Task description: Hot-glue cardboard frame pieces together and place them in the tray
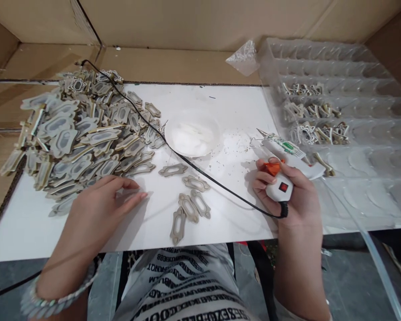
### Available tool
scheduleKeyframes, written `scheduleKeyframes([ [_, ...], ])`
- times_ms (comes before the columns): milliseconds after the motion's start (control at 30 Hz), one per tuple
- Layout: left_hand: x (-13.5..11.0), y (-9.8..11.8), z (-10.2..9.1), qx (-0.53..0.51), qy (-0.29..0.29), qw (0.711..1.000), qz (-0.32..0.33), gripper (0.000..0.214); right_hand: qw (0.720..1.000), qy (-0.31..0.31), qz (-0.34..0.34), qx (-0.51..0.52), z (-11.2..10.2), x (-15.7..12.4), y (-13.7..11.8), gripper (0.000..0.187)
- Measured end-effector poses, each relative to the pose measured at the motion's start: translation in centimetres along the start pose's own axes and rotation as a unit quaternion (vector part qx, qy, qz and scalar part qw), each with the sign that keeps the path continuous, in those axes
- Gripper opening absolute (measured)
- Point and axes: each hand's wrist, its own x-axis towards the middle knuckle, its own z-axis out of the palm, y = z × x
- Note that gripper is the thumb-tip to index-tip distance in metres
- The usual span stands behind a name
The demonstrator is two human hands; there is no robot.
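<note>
My right hand [289,196] is closed around the handle of a white glue gun [287,158], a finger on its orange trigger, the metal nozzle aimed up-left. My left hand [103,205] lies flat on the white board [234,116] with fingers stretched out, fingertips resting at the near edge of a big heap of flat ornate cut-out pieces [76,133]. Several loose cut-outs [189,207] lie on the board between my hands. The gun's black cord [194,167] runs diagonally across the board from the heap to the gun's handle.
A round translucent dish [192,133] sits mid-board. At right, a clear plastic compartment tray [354,111] holds several finished pieces in its rows. Cardboard walls stand behind and at both sides. A small crumpled clear bag [243,57] lies at the back.
</note>
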Motion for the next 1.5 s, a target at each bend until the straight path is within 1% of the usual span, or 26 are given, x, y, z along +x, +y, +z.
scheduleKeyframes([
  [100,0.5,0.5,0.3,0.009,-0.037,0.999,-0.03,0.019,1.0,0.006,0.003,-0.002,-0.2,0.0,0.0,0.021],
  [200,0.9,0.9,0.3,-0.01,-0.072,0.996,-0.059,0.019,1.0,0.013,0.007,0.007,-0.3,0.0,0.0,0.02],
  [267,1.1,1.1,0.2,-0.024,-0.081,0.994,-0.068,0.02,1.0,0.014,0.01,0.013,-0.2,0.0,0.0,0.021],
  [467,1.4,1.8,-0.4,-0.04,-0.084,0.993,-0.067,0.019,1.0,0.005,0.015,0.019,-0.1,-0.1,0.0,0.021],
  [533,1.5,2.2,-0.5,-0.041,-0.077,0.994,-0.068,0.019,1.0,0.009,0.018,0.022,-0.1,-0.1,0.0,0.023],
  [600,1.7,2.7,-0.4,-0.039,-0.06,0.996,-0.05,0.018,1.0,0.014,0.017,0.022,-0.1,-0.1,0.0,0.024],
  [633,1.9,3.1,-0.3,-0.034,-0.048,0.998,-0.033,0.017,1.0,0.015,0.016,0.02,0.0,-0.1,0.0,0.024],
  [700,2.4,3.9,-0.1,-0.011,-0.004,1.0,0.013,0.017,1.0,0.016,0.013,0.019,0.0,-0.1,0.0,0.023],
  [800,3.2,5.0,0.3,0.046,0.046,0.995,0.073,0.026,0.999,0.022,0.008,0.023,0.1,-0.1,0.1,0.024],
  [900,3.7,5.6,0.9,0.11,0.047,0.988,0.097,0.031,0.999,0.028,0.006,0.028,0.2,-0.1,0.1,0.023],
  [967,3.9,5.6,1.2,0.13,0.044,0.985,0.105,0.03,0.999,0.024,0.009,0.031,0.2,-0.1,0.1,0.022],
  [1100,3.9,5.4,1.7,0.127,0.048,0.984,0.113,0.028,0.999,0.026,0.012,0.033,0.4,-0.1,0.1,0.02],
  [1367,4.1,5.4,2.2,0.12,0.102,0.978,0.138,0.026,0.997,0.055,0.01,0.043,0.5,-0.1,0.1,0.022],
  [1500,4.1,5.4,2.3,0.112,0.092,0.98,0.139,0.023,0.997,0.058,0.007,0.04,0.4,-0.1,0.1,0.021],
])
